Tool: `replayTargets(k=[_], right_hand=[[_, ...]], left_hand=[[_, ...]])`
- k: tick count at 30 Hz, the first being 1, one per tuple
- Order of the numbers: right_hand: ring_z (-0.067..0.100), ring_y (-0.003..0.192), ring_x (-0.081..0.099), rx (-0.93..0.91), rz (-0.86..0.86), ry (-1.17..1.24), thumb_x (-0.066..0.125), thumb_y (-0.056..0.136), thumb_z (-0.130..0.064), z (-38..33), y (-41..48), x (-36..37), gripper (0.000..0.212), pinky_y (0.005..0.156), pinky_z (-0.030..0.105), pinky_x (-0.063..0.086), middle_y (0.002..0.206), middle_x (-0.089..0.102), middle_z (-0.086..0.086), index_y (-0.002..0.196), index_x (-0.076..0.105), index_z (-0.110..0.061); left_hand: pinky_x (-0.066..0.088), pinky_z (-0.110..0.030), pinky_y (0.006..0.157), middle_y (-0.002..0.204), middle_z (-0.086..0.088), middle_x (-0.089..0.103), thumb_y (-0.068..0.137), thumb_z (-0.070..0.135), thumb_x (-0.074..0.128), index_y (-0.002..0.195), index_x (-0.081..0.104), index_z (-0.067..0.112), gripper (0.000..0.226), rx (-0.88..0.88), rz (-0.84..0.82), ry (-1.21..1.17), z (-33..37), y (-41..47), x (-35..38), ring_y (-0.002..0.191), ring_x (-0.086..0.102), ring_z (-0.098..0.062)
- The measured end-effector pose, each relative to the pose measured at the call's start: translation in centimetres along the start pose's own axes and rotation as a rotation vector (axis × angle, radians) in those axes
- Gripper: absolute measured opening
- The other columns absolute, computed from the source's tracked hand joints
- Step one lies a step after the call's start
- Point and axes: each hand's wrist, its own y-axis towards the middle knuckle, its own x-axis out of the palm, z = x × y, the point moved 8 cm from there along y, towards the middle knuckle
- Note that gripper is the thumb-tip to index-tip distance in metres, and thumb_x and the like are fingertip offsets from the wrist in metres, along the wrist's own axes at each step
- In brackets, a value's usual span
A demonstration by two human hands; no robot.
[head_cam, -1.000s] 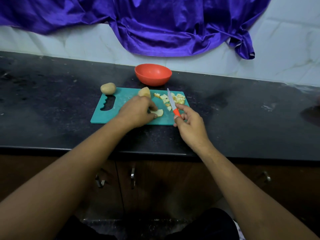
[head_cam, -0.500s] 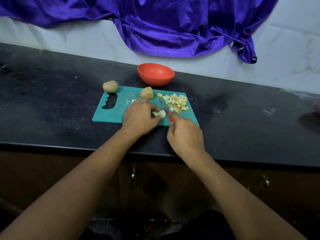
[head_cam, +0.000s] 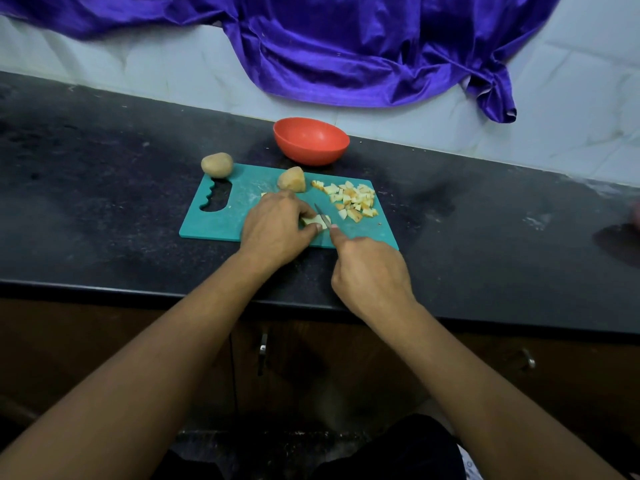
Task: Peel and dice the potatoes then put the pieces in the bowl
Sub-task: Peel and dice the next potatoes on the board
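Observation:
On the teal cutting board (head_cam: 239,216) my left hand (head_cam: 277,228) presses a pale potato slice (head_cam: 313,221) flat with its fingertips. My right hand (head_cam: 369,271) grips a small knife (head_cam: 322,218); its handle is hidden in the fist, and the blade rests across the slice. A pile of diced potato (head_cam: 355,200) lies at the board's right end. A potato half (head_cam: 292,179) stands at the board's far edge. A whole unpeeled potato (head_cam: 217,164) rests at the board's far left corner. The orange bowl (head_cam: 310,142) behind the board is empty.
The board lies on a dark stone counter (head_cam: 104,202) whose front edge runs just below my wrists. A purple cloth (head_cam: 346,46) hangs on the white tiled wall behind. Cabinet doors with metal handles (head_cam: 263,351) are under the counter.
My right hand swung the knife from beside the diced pile over to the slice and lowered the blade onto it. My left hand stayed holding the slice.

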Motion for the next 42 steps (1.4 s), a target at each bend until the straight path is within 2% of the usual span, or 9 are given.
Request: replayTargets(k=[3, 7, 11, 19, 24, 28, 37, 40, 42], right_hand=[[0.021, 0.093, 0.06, 0.015, 0.057, 0.044, 0.044, 0.105, -0.03, 0.9, -0.5, -0.2, 0.058, 0.067, 0.036, 0.046, 0.107, 0.062, 0.003, 0.161, 0.028, -0.029], [0.019, 0.09, 0.062, 0.085, 0.084, 0.22, 0.045, 0.105, -0.03, 2.0, 0.3, -0.4, 0.053, 0.075, 0.042, 0.058, 0.106, 0.065, 0.002, 0.157, 0.038, -0.034], [0.014, 0.074, 0.06, 0.066, 0.147, 0.306, 0.045, 0.105, -0.026, 1.5, 0.1, -1.2, 0.052, 0.064, 0.037, 0.056, 0.093, 0.065, -0.001, 0.156, 0.041, -0.037], [0.019, 0.083, 0.061, 0.027, 0.105, 0.23, 0.045, 0.105, -0.03, -0.1, 0.3, -0.3, 0.052, 0.068, 0.04, 0.055, 0.097, 0.064, 0.002, 0.157, 0.039, -0.033], [0.019, 0.084, 0.057, -0.004, 0.088, 0.133, 0.046, 0.105, -0.029, -0.4, 0.4, 0.0, 0.056, 0.065, 0.036, 0.046, 0.093, 0.056, 0.0, 0.16, 0.033, -0.028], [0.022, 0.091, 0.061, -0.03, 0.058, 0.069, 0.045, 0.105, -0.029, -0.2, -0.1, 0.0, 0.057, 0.066, 0.037, 0.046, 0.101, 0.062, 0.003, 0.16, 0.03, -0.028], [0.016, 0.088, 0.06, 0.094, 0.09, 0.279, 0.046, 0.105, -0.027, 1.6, 1.0, -0.6, 0.051, 0.07, 0.034, 0.052, 0.106, 0.065, 0.0, 0.155, 0.042, -0.034], [0.011, 0.075, 0.058, 0.074, 0.137, 0.345, 0.048, 0.105, -0.028, 1.2, 0.6, -1.2, 0.05, 0.061, 0.03, 0.047, 0.098, 0.065, -0.003, 0.154, 0.044, -0.038], [0.015, 0.082, 0.062, 0.041, 0.152, 0.334, 0.048, 0.105, -0.028, 0.5, 0.4, -1.3, 0.049, 0.066, 0.034, 0.051, 0.105, 0.068, -0.001, 0.153, 0.045, -0.037]], left_hand=[[0.05, -0.042, 0.095, 0.121, -0.002, 0.065, 0.091, 0.048, 0.071, 0.119, 0.075, 0.026, 0.036, -0.005, 0.007, -0.007, -0.1, 0.0, -0.1, 0.118, 0.056, -0.025], [0.049, -0.043, 0.097, 0.123, -0.003, 0.065, 0.091, 0.049, 0.071, 0.121, 0.075, 0.025, 0.039, -0.008, -0.003, -0.015, -0.1, -0.1, -0.2, 0.119, 0.055, -0.025], [0.049, -0.042, 0.097, 0.12, -0.003, 0.065, 0.09, 0.048, 0.072, 0.117, 0.076, 0.024, 0.036, -0.014, -0.002, -0.046, -0.3, -0.2, -0.1, 0.117, 0.056, -0.027], [0.05, -0.043, 0.096, 0.116, -0.002, 0.069, 0.088, 0.041, 0.074, 0.11, 0.078, 0.026, 0.028, -0.022, 0.012, -0.101, -0.5, -0.4, -0.3, 0.114, 0.059, -0.026], [0.051, -0.041, 0.094, 0.112, -0.002, 0.07, 0.087, 0.041, 0.075, 0.105, 0.079, 0.024, 0.025, -0.039, 0.035, -0.105, -0.6, -0.4, -0.6, 0.11, 0.06, -0.024], [0.05, -0.039, 0.093, 0.11, -0.001, 0.069, 0.086, 0.039, 0.077, 0.105, 0.079, 0.023, 0.025, -0.046, 0.029, -0.104, -0.7, -0.3, -0.5, 0.109, 0.06, -0.023], [0.05, -0.042, 0.096, 0.114, -0.001, 0.067, 0.086, 0.041, 0.078, 0.113, 0.077, 0.024, 0.032, -0.054, 0.0, -0.122, -1.0, -0.4, -0.3, 0.111, 0.059, -0.022], [0.05, -0.04, 0.095, 0.113, 0.0, 0.066, 0.086, 0.042, 0.078, 0.117, 0.074, 0.025, 0.036, -0.06, 0.008, -0.132, -1.2, -0.5, -0.3, 0.109, 0.059, -0.021], [0.05, -0.04, 0.095, 0.113, 0.0, 0.066, 0.084, 0.042, 0.078, 0.113, 0.074, 0.024, 0.034, -0.07, 0.02, -0.142, -1.3, -0.5, -0.3, 0.108, 0.059, -0.021]])
